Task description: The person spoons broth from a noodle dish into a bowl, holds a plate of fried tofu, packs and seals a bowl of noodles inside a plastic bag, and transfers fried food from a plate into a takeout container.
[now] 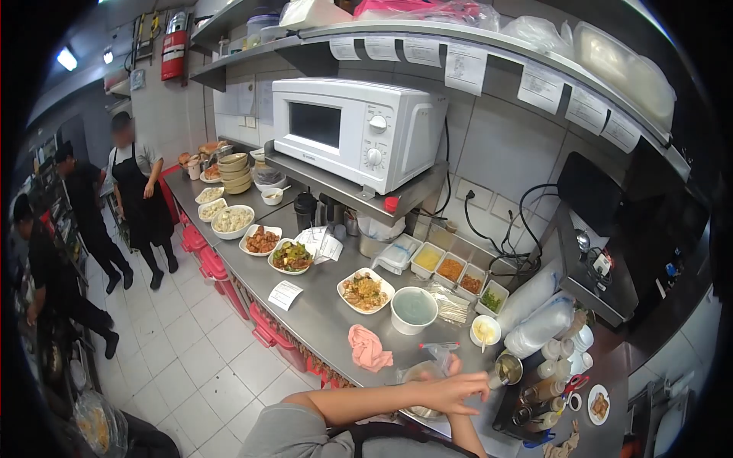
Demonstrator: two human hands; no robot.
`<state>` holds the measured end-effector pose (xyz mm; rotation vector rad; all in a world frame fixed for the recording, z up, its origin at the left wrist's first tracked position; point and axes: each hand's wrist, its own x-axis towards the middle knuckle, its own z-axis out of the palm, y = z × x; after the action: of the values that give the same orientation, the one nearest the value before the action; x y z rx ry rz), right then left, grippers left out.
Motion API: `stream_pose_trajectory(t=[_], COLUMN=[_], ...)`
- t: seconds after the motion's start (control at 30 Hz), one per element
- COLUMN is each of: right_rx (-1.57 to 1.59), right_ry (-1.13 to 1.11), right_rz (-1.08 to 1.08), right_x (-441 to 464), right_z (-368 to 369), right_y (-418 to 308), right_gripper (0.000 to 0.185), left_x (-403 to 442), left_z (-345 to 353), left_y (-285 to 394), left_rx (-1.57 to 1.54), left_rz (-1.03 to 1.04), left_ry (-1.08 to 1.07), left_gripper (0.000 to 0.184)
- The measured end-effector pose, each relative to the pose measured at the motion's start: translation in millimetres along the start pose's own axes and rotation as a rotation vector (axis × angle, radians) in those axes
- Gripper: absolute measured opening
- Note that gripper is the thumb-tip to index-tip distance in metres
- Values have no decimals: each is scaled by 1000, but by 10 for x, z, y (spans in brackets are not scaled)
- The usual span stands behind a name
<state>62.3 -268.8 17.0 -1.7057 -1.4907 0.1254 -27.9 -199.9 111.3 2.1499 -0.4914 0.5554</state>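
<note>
My left forearm reaches across in front of me, and my left hand (456, 392) is at the counter's front edge. Its fingers are stretched out and slightly bent, with nothing visible in them, pointing toward a metal pot (508, 368) at the right. My right hand (453, 365) is mostly hidden behind the left one, beside a clear plastic bag (437, 354) with a red strip along its top. What the right fingers do is hidden. Left of the hands lies a crumpled pink cloth (369, 348). Beyond them stand a white tub (414, 310) and a small bowl (485, 330) of pale yellow food.
A plate of food (365, 291) and filled bowls (233, 221) line the steel counter (321, 336). Ingredient trays (450, 269) stand at the wall, sauce bottles (546, 391) at right. A microwave (359, 130) sits on a raised shelf. Several people (139, 191) stand at left.
</note>
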Motion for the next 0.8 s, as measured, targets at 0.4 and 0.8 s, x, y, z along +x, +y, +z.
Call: stream_pose_trajectory(t=[0.4, 0.8], right_rx=[970, -151], right_ry=[-9, 262], right_rz=[478, -127], right_x=[16, 104], right_z=[-384, -242], right_y=[-398, -343], right_gripper=[43, 15], left_x=[-686, -634], left_z=[-148, -129], left_y=[-899, -883], left_rx=[-66, -125], left_rz=[-359, -569], left_ry=[-138, 0], left_gripper=[48, 31])
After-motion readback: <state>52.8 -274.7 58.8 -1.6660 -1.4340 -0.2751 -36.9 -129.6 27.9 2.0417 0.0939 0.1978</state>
